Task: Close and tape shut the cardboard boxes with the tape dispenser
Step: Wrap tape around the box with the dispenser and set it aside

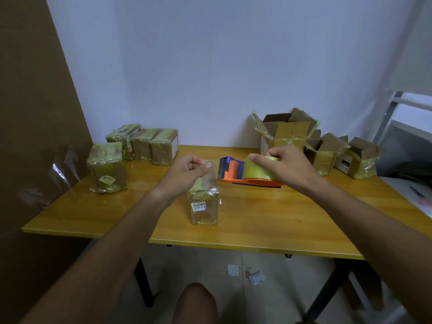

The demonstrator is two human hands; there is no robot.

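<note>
A small cardboard box point(205, 208) wrapped in clear tape, with a white barcode label, stands on the yellow table point(268, 220) in front of me. My left hand point(188, 168) pinches a strip of clear tape point(207, 177) that runs down to the box's top. Behind the box sits the orange and blue tape dispenser point(236, 173) with its yellow-green tape roll point(257, 168). My right hand point(286, 163) grips the roll from above.
Several taped boxes point(142, 143) sit at the back left, one more point(107, 167) nearer the left edge. Several open boxes point(287, 129) stand at the back right. A brown board leans at the left. Paper scraps point(247, 273) lie on the floor.
</note>
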